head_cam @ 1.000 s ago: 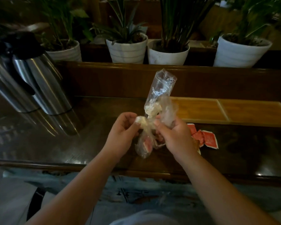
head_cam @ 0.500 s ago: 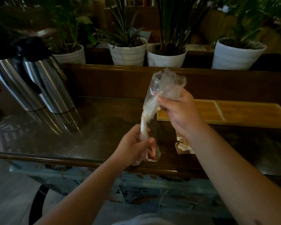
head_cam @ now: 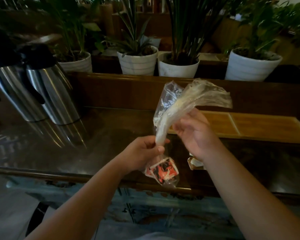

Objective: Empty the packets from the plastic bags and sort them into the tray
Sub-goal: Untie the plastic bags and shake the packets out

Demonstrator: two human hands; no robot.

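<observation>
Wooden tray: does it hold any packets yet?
No, the wooden tray shows bare compartments; the red packets sit inside the plastic bag.

I get 1 view only, a wide-angle camera on the person's head. It faces forward and down over the table [head_cam: 93, 135], close on the left hand [head_cam: 142, 153], right hand [head_cam: 196, 134] and plastic bag [head_cam: 164, 122] mid-frame. The tray [head_cam: 258, 127] sits right of centre, the potted plants [head_cam: 137, 61] farther back.
</observation>
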